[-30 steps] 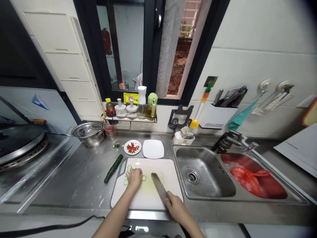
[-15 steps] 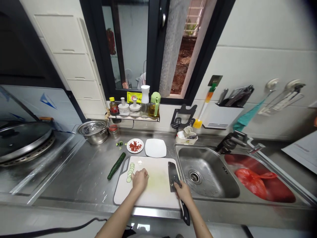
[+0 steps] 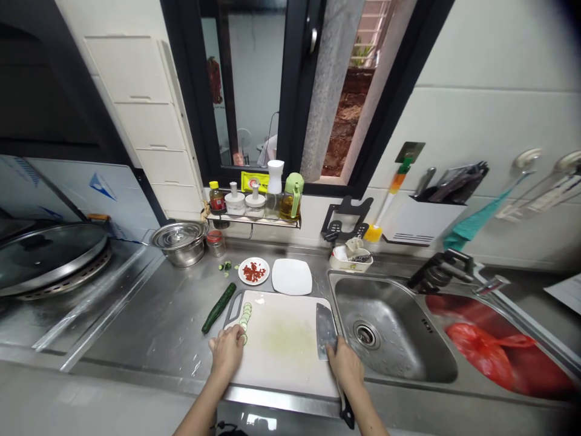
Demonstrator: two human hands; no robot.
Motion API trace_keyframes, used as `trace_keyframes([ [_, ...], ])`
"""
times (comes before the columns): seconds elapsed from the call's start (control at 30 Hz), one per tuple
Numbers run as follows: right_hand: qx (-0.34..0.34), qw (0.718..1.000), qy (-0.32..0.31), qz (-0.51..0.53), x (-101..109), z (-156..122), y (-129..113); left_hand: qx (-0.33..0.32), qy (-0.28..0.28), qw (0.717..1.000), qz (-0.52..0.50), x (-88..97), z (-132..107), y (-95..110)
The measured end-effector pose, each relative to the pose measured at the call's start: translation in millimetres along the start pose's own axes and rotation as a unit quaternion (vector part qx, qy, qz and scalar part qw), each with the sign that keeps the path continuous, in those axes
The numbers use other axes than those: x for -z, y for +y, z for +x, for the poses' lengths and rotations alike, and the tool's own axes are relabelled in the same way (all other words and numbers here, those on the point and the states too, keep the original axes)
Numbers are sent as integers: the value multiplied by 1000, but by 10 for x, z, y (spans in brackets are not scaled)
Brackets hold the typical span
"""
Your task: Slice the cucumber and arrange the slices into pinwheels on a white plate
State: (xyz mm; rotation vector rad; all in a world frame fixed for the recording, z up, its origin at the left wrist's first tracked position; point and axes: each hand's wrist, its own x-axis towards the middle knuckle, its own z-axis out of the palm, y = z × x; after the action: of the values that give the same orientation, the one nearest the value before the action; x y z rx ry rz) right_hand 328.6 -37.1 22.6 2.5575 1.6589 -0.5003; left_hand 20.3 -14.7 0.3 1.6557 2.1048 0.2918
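Observation:
A white cutting board (image 3: 284, 363) lies on the steel counter in front of me. My left hand (image 3: 227, 354) rests on its left front corner, fingers curled together by the nearest of a row of cucumber slices (image 3: 246, 313). A cleaver (image 3: 325, 329) lies flat on the board's right side. My right hand (image 3: 345, 366) is closed over its handle, whose black end sticks out past the counter edge. A whole cucumber (image 3: 218, 307) lies just left of the board.
Behind the board stand a small plate of chopped red chilli (image 3: 253, 271) and a white square plate (image 3: 292, 277). A sink (image 3: 390, 330) is to the right, with a red bag (image 3: 490, 354) in the far basin. A lidded pot (image 3: 179, 242) and a stove lid (image 3: 49, 254) are on the left.
The cleaver went from held at an angle over the board's middle to lying flat at its right side. My left hand slid from the board's middle to its left front corner.

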Motion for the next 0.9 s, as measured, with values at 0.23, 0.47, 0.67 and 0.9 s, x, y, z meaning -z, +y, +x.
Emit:
trace_keyframes([
  [0.23,7,1000,-1,-27,54,7,-5,-25,45,999,-9,-50,15,-1],
  [0.47,19,999,42,24,228,328,-135,-82,80,991,-72,16,107,147],
  [0.67,41,995,27,86,341,1036,-505,-97,43,990,-94,-141,-1,224],
  [0.9,15,996,3,86,283,1741,-821,-72,2,988,-139,-278,486,649],
])
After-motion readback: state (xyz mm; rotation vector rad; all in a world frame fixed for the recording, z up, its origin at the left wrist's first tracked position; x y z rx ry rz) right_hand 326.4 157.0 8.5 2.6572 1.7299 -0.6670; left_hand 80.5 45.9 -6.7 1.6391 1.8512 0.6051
